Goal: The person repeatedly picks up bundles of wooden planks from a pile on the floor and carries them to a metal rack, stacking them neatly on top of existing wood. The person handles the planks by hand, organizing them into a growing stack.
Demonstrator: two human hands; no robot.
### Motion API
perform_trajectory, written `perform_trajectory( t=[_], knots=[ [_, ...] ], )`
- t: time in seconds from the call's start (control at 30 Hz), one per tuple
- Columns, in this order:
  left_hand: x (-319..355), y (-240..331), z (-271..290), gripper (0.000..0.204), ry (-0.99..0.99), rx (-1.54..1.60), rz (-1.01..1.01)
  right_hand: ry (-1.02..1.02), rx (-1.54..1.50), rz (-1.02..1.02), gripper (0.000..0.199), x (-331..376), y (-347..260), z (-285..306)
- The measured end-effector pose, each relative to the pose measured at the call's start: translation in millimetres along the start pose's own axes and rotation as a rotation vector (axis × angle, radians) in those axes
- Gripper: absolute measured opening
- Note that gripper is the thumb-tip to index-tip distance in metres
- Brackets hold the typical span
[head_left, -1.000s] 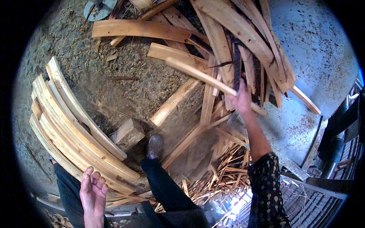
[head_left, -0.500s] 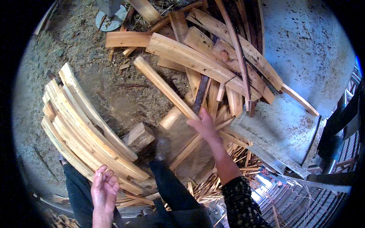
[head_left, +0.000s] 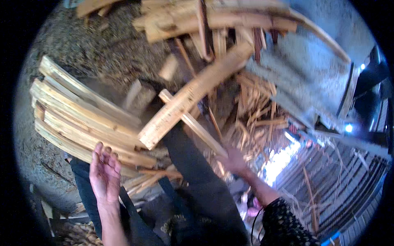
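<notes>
Head view: my right hand (head_left: 234, 160) grips a narrow wood slat (head_left: 193, 123), which crosses under a wide plank (head_left: 193, 96). My left hand (head_left: 104, 172), fingers spread and empty, hovers beside the stacked slats (head_left: 78, 119), left of the plank.

Ground (head_left: 82, 49) is bare dirt w/ sawdust & chips. On it at left: neat stack of curved wood slats (head_left: 82, 119), laid side by side. Top: loose heap of planks (head_left: 213, 18), criss-crossed. Centre-right: litter of thin splinters & offcuts (head_left: 254, 119). Small wood block (head_left: 169, 67) lies alone betw. stack & heap.
</notes>
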State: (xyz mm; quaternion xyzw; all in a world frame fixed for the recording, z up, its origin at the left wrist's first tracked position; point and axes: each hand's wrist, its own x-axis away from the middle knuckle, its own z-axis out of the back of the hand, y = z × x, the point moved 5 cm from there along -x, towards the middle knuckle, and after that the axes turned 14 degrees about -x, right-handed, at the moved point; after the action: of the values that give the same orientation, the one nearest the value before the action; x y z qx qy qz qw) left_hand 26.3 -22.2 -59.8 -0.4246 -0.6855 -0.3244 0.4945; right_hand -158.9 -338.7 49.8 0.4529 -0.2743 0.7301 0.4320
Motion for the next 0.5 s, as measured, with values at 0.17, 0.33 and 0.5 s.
perform_trajectory(
  t=[0.17,0.33,0.5],
  knots=[
    [-8,-7,9,0.032,-0.159,-0.043,0.021,-0.044,0.026,-0.036,0.043,32,44,7],
    [-9,-13,5,0.030,-0.167,-0.034,0.026,-0.013,0.164,-0.428,0.054,158,253,-53],
    [-12,-29,-10,0.022,0.042,-0.372,-0.052,0.258,0.037,0.032,0.073,109,311,-49]
  ],
)
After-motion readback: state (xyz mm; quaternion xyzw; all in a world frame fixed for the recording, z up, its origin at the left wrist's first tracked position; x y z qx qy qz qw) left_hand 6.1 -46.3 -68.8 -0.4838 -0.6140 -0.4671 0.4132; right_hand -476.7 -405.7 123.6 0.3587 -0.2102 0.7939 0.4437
